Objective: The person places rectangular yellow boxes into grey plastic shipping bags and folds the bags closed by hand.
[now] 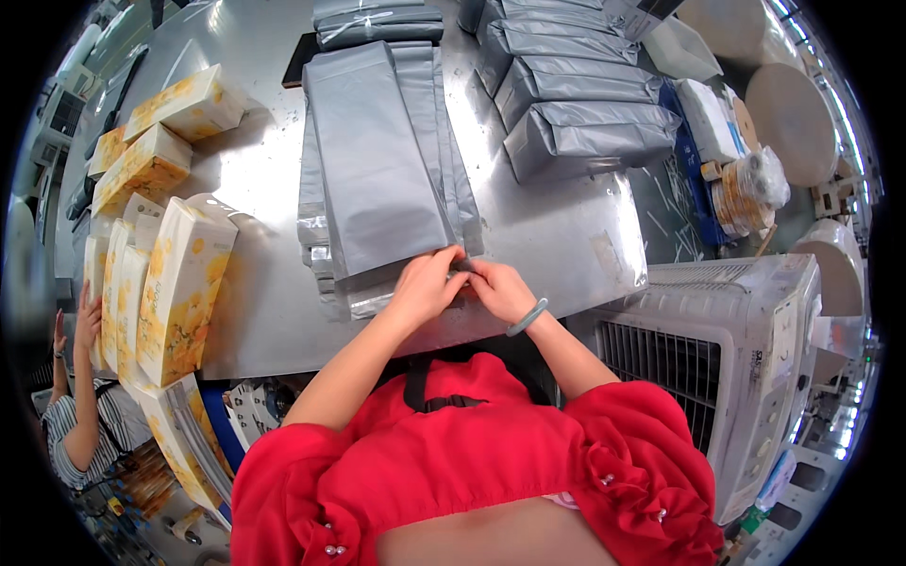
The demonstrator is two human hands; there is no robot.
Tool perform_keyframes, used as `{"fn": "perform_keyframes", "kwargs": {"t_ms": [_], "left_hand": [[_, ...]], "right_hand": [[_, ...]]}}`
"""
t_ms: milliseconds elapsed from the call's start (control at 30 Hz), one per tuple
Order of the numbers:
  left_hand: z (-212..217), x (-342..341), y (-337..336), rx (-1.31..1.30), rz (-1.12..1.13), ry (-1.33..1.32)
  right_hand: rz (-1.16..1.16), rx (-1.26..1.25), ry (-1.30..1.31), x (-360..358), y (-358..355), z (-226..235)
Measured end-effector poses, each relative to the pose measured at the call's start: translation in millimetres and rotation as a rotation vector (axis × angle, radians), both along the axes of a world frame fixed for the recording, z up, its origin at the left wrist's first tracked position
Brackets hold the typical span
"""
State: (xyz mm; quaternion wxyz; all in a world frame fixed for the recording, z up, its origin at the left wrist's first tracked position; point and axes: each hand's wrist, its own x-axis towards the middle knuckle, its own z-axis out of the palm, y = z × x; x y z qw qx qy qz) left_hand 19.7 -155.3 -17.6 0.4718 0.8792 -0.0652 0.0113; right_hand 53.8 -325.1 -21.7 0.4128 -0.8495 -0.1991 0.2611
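A pile of flat grey plastic mailing bags (377,170) lies in front of me on the metal table (557,255). At the pile's near right corner, my left hand (429,283) is closed, its fingers pinching the edge of a bag. My right hand (500,291), with a bangle on its wrist, meets it there, and its fingertips are closed on the same edge. The fingers partly hide the pinched corner. Filled grey packages (590,137) stand in a row beyond, to the right. A tied bundle of folded grey bags (377,24) rests behind the pile.
On the left are white and yellow flower-patterned cartons (184,283), several standing upright near the table edge. A co-worker's hand (88,316) touches their far side. An air cooler (708,349) stands at my right, close to the table. Tape rolls (746,193) lie beyond it.
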Motion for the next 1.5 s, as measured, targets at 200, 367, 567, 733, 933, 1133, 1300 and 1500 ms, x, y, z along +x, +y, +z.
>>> {"fn": "perform_keyframes", "kwargs": {"t_ms": [200, 367, 567, 733, 933, 1133, 1300, 1500], "left_hand": [[-8, -100, 10, -0.030, 0.148, -0.202], [-76, -332, 103, 0.490, -0.148, 0.774], [61, -97, 114, 0.840, -0.173, -0.450], [31, -46, 158, 0.733, -0.330, -0.532], [37, 8, 118, 0.014, 0.561, -0.373], [-27, 55, 124, 0.071, 0.724, -0.172], [8, 68, 136, 0.311, 0.723, -0.080], [45, 56, 44, -0.145, 0.427, -0.367]], "right_hand": [[-0.072, 0.530, 0.775, 1, -18, -16], [0.231, -0.025, 0.005, 26, -54, 18], [0.942, 0.088, -1.179, 67, -6, 52], [0.749, 0.317, -0.983, 93, 4, 24], [-0.427, 0.573, -0.265, 93, 55, 14], [-0.289, 0.097, -0.335, 138, 92, -30], [-0.399, 0.592, 0.202, 170, 105, -13], [-0.334, 0.891, 0.819, 157, -12, -6]]}}
